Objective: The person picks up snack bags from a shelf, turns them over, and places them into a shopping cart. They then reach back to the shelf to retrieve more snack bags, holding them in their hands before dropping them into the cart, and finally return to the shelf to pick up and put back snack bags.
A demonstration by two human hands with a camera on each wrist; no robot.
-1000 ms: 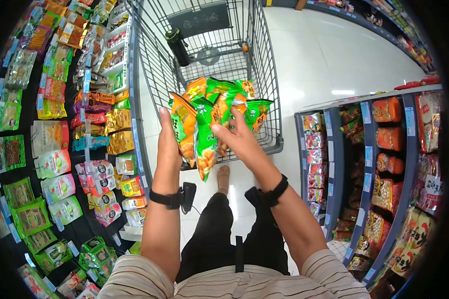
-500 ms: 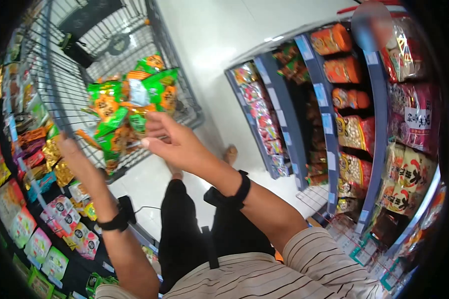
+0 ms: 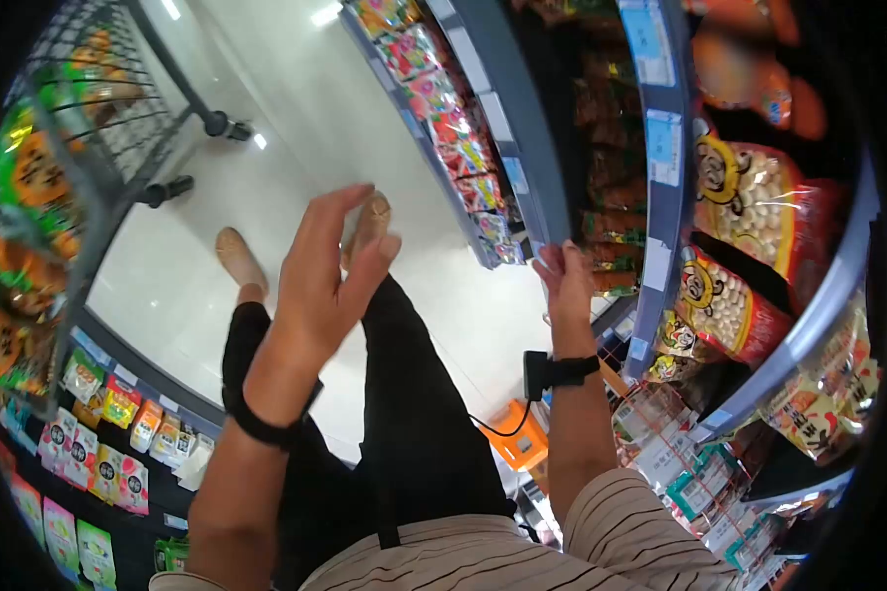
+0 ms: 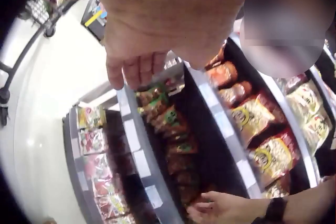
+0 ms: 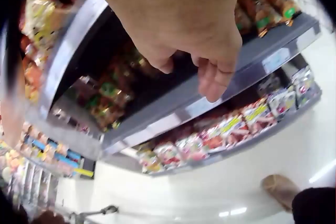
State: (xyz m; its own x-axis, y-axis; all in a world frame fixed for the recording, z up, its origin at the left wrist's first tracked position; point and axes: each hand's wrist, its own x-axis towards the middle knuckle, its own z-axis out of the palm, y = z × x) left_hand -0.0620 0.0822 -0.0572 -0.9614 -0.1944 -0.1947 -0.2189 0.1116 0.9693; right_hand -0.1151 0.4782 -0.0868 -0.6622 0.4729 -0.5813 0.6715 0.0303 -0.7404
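My right hand point(image 3: 567, 282) is at the front edge of a dark shelf beside brown-and-green snack packets point(image 3: 613, 227). In the right wrist view, the hand point(image 5: 197, 50) hangs over the shelf with loosely bent fingers and nothing in them; packets point(image 5: 113, 95) lie further in. The left hand point(image 3: 320, 271) is in the air over the floor, holding nothing, thumb apart from its fingers. The left wrist view has this hand point(image 4: 157, 29) above the shelf rows, with the right hand point(image 4: 223, 208) low beside the packets point(image 4: 178, 148).
The cart point(image 3: 89, 266), with green-and-orange bags point(image 3: 39, 177) in it, stands at the far left. Pale floor point(image 3: 295, 108) lies between it and the shelves. Nut bags point(image 3: 724, 305) fill the right-hand rack; colourful small packs point(image 3: 443, 108) line a lower shelf.
Both hands have moved off the green-and-orange bags, which are in the cart. The view has turned right, so the cart shifts left. The right hand has reached the shelf edge.
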